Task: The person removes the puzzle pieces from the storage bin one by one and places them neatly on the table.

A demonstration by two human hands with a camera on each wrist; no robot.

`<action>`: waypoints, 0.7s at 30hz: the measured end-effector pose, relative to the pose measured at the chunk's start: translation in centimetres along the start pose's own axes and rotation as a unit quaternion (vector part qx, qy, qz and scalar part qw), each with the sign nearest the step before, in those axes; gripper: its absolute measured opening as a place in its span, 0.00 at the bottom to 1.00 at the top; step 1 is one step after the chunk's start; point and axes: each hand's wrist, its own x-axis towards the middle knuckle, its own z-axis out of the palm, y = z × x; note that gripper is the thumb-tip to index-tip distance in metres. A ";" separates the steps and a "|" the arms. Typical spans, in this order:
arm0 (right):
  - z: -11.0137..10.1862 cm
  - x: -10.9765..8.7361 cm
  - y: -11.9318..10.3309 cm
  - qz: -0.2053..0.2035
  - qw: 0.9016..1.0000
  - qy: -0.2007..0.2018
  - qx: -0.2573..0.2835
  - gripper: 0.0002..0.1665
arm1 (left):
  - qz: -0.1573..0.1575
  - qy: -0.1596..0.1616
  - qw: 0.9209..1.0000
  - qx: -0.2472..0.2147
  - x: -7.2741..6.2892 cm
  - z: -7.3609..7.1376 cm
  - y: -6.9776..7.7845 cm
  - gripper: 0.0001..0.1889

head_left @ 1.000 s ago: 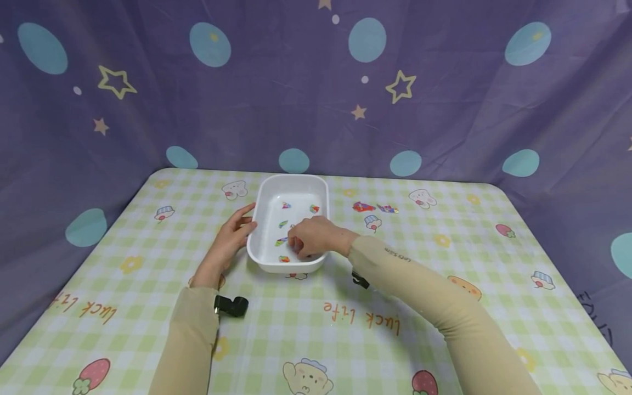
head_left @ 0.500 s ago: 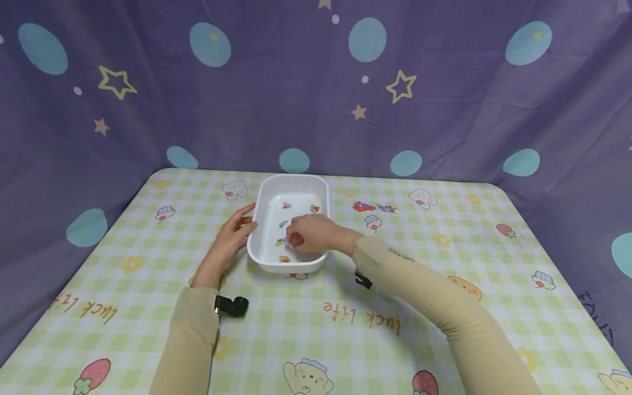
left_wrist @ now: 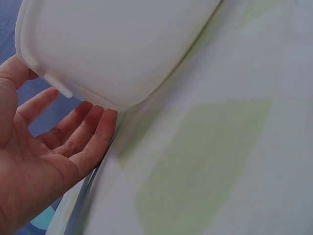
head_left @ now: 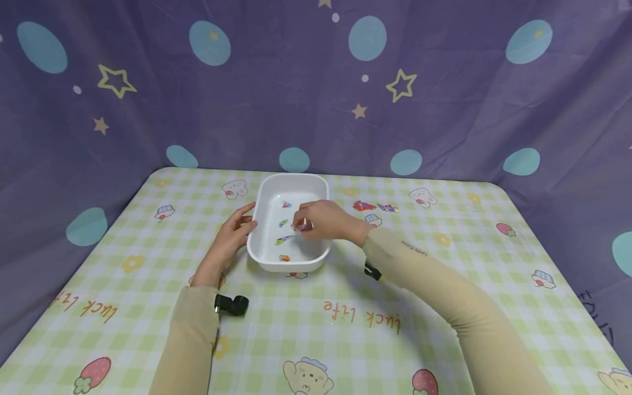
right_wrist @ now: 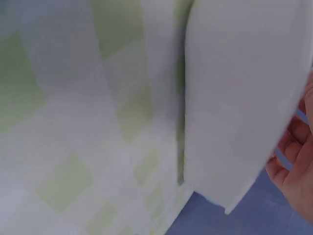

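Note:
A white plastic tray [head_left: 291,267] stands at the back middle of the table, several small, shiny, multicoloured pieces [head_left: 284,258] scattered on its floor. My left hand [head_left: 231,237] rests at the tray's left side, fingertips and thumb touching the rim; in the left wrist view its fingers [left_wrist: 93,139] reach the outer wall, loosely extended. Over the tray's right half, my right hand [head_left: 327,219] pinches a small pinkish-purple piece [head_left: 306,226], partly hidden by the fingers. From the right wrist view, the tray's wall covers most of that hand [right_wrist: 296,161].
Right of the tray, a red shiny piece [head_left: 364,206] and a purple one [head_left: 388,208] lie on the green-checked tablecloth [head_left: 276,329]. A purple patterned curtain [head_left: 316,109] hangs behind the table. Small black devices [head_left: 232,305] are strapped at both wrists.
My right hand has risen a little from the tray's near right part and shifted back and right, the piece between its fingers. It now covers the tray's back right piece. The left hand stays put.

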 end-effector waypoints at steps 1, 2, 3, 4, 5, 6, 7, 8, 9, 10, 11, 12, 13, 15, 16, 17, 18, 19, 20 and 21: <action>-0.2 -0.1 0.1 0.004 1.000 0.002 -0.001 0.09 | -0.001 0.001 1.000 0.000 0.0 0.0 0.0 0.29; -0.5 -0.3 0.3 0.006 1.000 0.003 -0.002 0.09 | -0.001 0.001 1.000 0.000 0.0 0.1 0.0 0.28; -0.7 -0.4 0.4 0.009 1.000 0.004 -0.002 0.09 | -0.002 0.001 1.000 0.000 0.0 0.1 0.1 0.28; -1.0 -0.6 0.5 0.011 1.000 0.005 0.000 0.09 | -0.002 0.001 1.000 0.000 0.0 0.1 0.1 0.28; -1.2 -0.7 0.6 0.012 1.000 0.007 0.001 0.09 | -0.002 0.001 1.000 0.000 0.0 0.1 0.1 0.28; -1.4 -0.9 0.8 0.014 1.000 0.009 0.001 0.09 | -0.002 0.001 1.000 -0.001 0.0 0.0 0.1 0.28; -1.5 -1.1 1.0 0.016 1.000 0.012 -0.001 0.09 | -0.003 0.001 1.000 -0.002 0.0 0.0 0.1 0.28; -1.6 -1.2 1.1 0.018 1.000 0.014 0.000 0.09 | -0.002 0.000 1.000 -0.003 0.0 0.0 0.1 0.28; -1.7 -1.4 1.3 0.021 1.000 0.017 0.000 0.09 | -0.002 0.000 1.000 -0.004 0.0 0.0 0.1 0.28; -1.8 -1.5 1.4 0.024 1.000 0.020 0.001 0.09 | -0.002 -0.001 1.000 -0.004 0.0 0.0 0.1 0.28; -1.9 -1.6 1.5 0.026 0.999 0.023 0.003 0.09 | -0.002 0.000 1.000 -0.004 0.0 0.0 0.1 0.28; -2.0 -1.7 1.6 0.028 0.999 0.027 0.005 0.09 | -0.003 0.000 1.000 -0.003 0.0 0.0 0.1 0.28; -2.1 -1.8 1.7 0.028 0.999 0.031 0.007 0.09 | -0.004 0.000 1.000 -0.002 0.0 0.0 0.1 0.28; -2.3 -1.7 1.8 0.023 0.999 0.043 0.012 0.09 | -0.005 0.002 1.000 0.000 0.0 0.0 0.0 0.28; -2.3 -1.7 1.9 0.019 0.999 0.049 0.014 0.09 | -0.005 0.003 1.000 0.001 0.0 0.0 0.0 0.28; -2.4 -1.7 1.9 0.016 0.998 0.055 0.015 0.10 | -0.005 0.003 1.000 0.000 0.0 0.0 0.0 0.28; -2.6 -1.6 2.0 0.015 0.998 0.059 0.014 0.09 | -0.005 0.003 1.000 0.000 0.0 0.0 0.0 0.28; -2.7 -1.6 2.0 0.013 0.998 0.062 0.015 0.09 | -0.005 0.003 1.000 0.000 0.0 0.0 0.0 0.28; -2.8 -1.7 2.1 0.013 0.998 0.064 0.015 0.09 | -0.004 0.003 1.000 0.000 0.0 0.0 0.0 0.28; -3.0 -1.7 2.1 0.015 0.998 0.063 0.015 0.09 | -0.004 0.002 1.000 0.001 -0.1 0.1 0.0 0.28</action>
